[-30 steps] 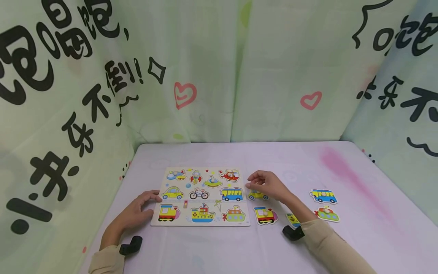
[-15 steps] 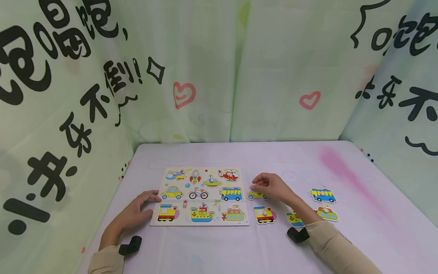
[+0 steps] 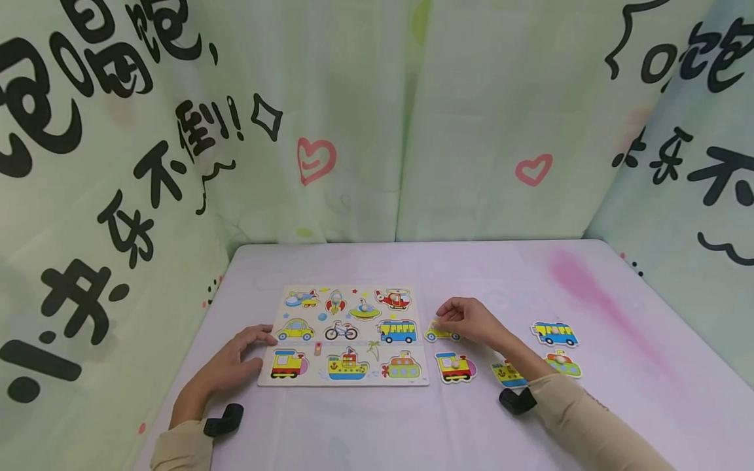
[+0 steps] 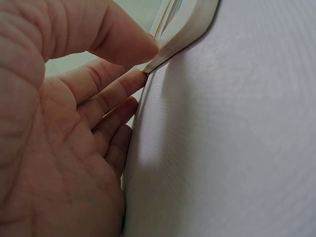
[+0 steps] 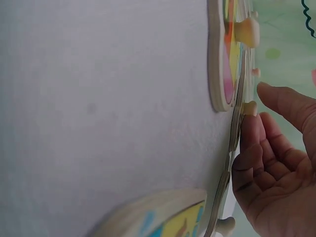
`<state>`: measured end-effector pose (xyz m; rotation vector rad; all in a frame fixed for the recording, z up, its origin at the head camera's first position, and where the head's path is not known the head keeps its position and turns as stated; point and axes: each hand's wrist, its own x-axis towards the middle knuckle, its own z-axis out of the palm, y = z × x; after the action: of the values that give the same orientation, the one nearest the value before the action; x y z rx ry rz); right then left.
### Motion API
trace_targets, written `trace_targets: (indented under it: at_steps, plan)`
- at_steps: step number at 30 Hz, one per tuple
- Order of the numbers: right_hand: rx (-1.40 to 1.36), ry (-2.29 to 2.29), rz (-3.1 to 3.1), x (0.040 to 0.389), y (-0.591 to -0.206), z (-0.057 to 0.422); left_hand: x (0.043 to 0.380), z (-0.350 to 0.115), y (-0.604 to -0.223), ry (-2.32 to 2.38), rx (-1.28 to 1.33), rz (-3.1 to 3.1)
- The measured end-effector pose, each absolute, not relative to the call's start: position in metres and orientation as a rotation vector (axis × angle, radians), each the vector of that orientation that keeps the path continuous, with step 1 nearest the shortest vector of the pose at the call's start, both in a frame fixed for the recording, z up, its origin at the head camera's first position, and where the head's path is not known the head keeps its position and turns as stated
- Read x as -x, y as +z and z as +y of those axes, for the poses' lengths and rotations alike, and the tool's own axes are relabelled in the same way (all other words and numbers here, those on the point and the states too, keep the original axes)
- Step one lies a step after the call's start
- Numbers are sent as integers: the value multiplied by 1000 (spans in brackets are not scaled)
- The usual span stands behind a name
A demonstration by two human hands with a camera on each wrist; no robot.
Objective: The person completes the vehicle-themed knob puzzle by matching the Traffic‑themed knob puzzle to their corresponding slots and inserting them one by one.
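Lightly, the left edge of a puzzle board (image 3: 318,373) is touched by the left hand (image 3: 238,360), whose fingers are extended and relaxed; in the left wrist view its thumb and forefinger tips are seen at the board's corner, just above the table (image 3: 353,428). Vehicle pictures are set in three rows across the board, among them a helicopter, a bicycle and a bus.

To the right of the board, just beside its edge, a yellow car piece (image 3: 432,335) is laid on the table, partly covered by the right hand (image 3: 468,320). In the right wrist view, the thumb and bent fingers of that hand are held apart about a small wooden knob (image 5: 250,108); whether the knob is touched by a fingertip cannot be told.

Nearer the person, a train piece (image 3: 455,367) is placed below the car piece, and a ship piece (image 3: 508,375) is partly hidden by the right forearm. Farther right, a bus piece (image 3: 555,334) is placed with a submarine piece (image 3: 564,365) below it. Behind the table, a pale green curtain (image 3: 465,131) is marked with two red hearts.
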<state>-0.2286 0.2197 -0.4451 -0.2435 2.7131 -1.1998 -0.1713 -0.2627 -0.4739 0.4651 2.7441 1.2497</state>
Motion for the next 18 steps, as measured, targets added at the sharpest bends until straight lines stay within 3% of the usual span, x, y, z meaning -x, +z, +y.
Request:
trace_targets:
  at_steps: [18]
  plan:
    - [432,-1057,2716,228,-443,222,172,-263,-475,1240,-459,2741]
